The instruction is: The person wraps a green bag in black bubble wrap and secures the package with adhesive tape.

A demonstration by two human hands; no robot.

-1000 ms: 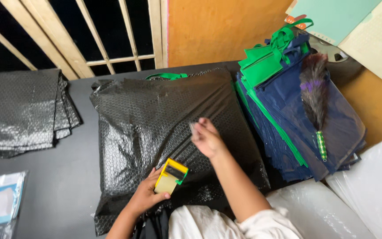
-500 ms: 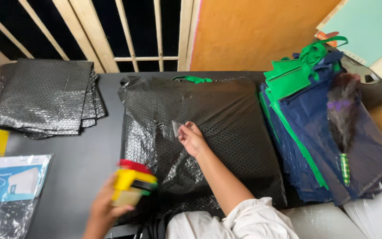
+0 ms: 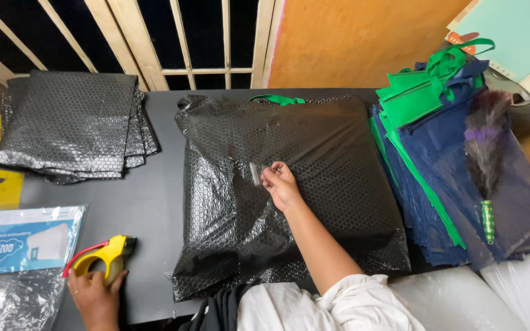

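A bulky parcel wrapped in black bubble wrap [image 3: 289, 196] lies mid-table. The right hand [image 3: 282, 186] rests on top of it, fingertips pinching a strip of clear tape [image 3: 254, 173]. At the near left, the left hand [image 3: 96, 296] grips a yellow tape dispenser [image 3: 101, 258] on the table. A stack of black bubble bags [image 3: 72, 125] sits far left; navy and green cloth bags [image 3: 455, 153] lie right.

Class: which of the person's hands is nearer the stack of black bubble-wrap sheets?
Left. The left hand lies below the stack of black bubble-wrap sheets; the right hand is farther right.
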